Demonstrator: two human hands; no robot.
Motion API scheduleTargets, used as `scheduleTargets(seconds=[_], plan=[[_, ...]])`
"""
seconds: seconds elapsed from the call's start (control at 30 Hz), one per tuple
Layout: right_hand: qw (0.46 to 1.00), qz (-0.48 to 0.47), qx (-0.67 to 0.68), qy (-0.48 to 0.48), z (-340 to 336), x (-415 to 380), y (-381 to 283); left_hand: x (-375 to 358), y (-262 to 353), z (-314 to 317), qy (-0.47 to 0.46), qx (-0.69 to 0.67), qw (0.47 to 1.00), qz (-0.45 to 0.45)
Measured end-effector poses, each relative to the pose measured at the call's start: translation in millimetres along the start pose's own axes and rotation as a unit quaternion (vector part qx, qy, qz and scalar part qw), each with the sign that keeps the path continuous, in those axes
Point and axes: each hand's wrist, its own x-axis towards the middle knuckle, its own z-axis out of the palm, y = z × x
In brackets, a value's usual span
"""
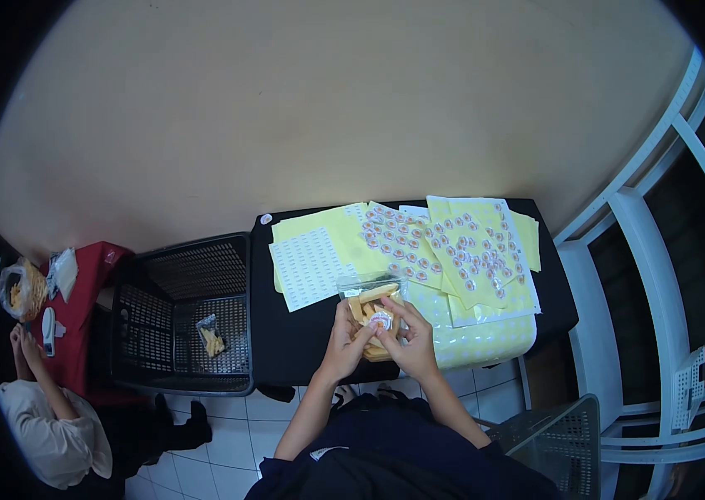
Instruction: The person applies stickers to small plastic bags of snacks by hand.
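Observation:
Between my two hands, over the front of the black-covered table (294, 346), is a clear plastic bag of pale yellow snack sticks (379, 292). My left hand (346, 343) grips the bag's left side. My right hand (414, 343) holds its right side. Both thumbs press on a round printed sticker (381, 320) on the front of the bag. Behind the bag lie yellow sticker sheets (473, 250) with rows of round labels. A white sheet with small printed labels (306, 262) lies to their left.
A black plastic crate (250, 333) stands left of the table, with one snack bag (211, 337) inside. Farther left, another person (57, 425) works at a red-covered table (90, 292). Grey shelving (631, 225) rises at right; a grey-green basket (560, 442) sits below.

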Motion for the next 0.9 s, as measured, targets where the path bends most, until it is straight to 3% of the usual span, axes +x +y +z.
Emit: scheduleTargets(seconds=[0.17,0.33,0.4,0.67,0.73,0.9], plan=[[0.999,0.030,-0.018,0.025,-6.2,-6.5,-6.0,0.8,-9.6,5.8,-0.013,-0.033,0.999,-0.026],[0.988,0.032,-0.051,0.141,-26.6,-39.3,-1.6,2.5,-19.9,26.2,-0.089,-0.025,0.992,-0.084],[0.970,0.010,-0.195,0.145,-38.7,-58.7,-1.5,-1.0,-34.9,38.7,-0.097,0.014,0.987,-0.129],[0.925,0.086,-0.234,0.288,-66.6,-124.1,-8.7,-25.8,-69.3,98.2,-0.193,-0.006,0.967,-0.164],[0.924,0.097,-0.217,0.300,-74.2,-139.1,-23.1,-34.8,-69.4,109.6,-0.221,-0.014,0.952,-0.211],[0.931,0.117,-0.168,0.302,-100.8,-194.4,-28.1,-68.8,-78.9,147.2,-0.297,-0.035,0.928,-0.221]])
